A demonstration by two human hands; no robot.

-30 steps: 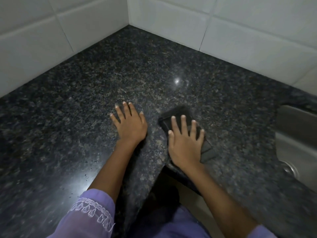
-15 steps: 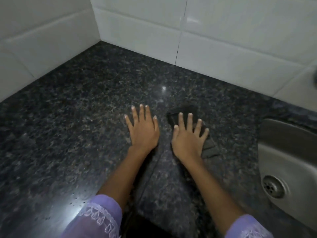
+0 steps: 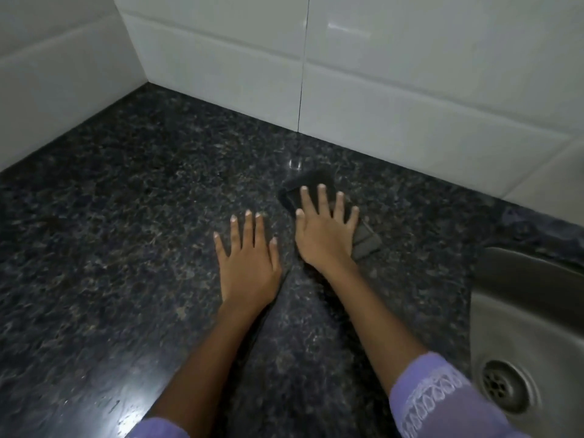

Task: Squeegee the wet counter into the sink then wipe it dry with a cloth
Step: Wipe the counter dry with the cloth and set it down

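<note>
A dark speckled granite table fills the view, meeting white tiled walls that form a corner at the far left; a folded dark grey cloth lies flat on the stone toward the far side, a little right of the middle, near the base of the far wall but not touching it; the right hand lies palm down on this cloth, its fingers straight and spread apart, pressing on the fabric rather than curling round it; one dark end of the cloth shows beyond the fingertips and a paler grey corner sticks out to the right of the palm; the left hand rests flat on the bare stone just beside the right hand, to its left and slightly nearer, with fingers likewise straight and splayed, holding nothing; the two hands lie close together without touching; a stainless steel sink is set into the table at the right edge, its round drain visible in the near right; the cloth sits well left of the sink rim; lilac sleeves with white embroidered trim cover both forearms at the near edge; a bright glare of light reflects off the stone at the near left, and a small glint shows just beyond the cloth; whether the surface is wet I cannot tell.
</note>
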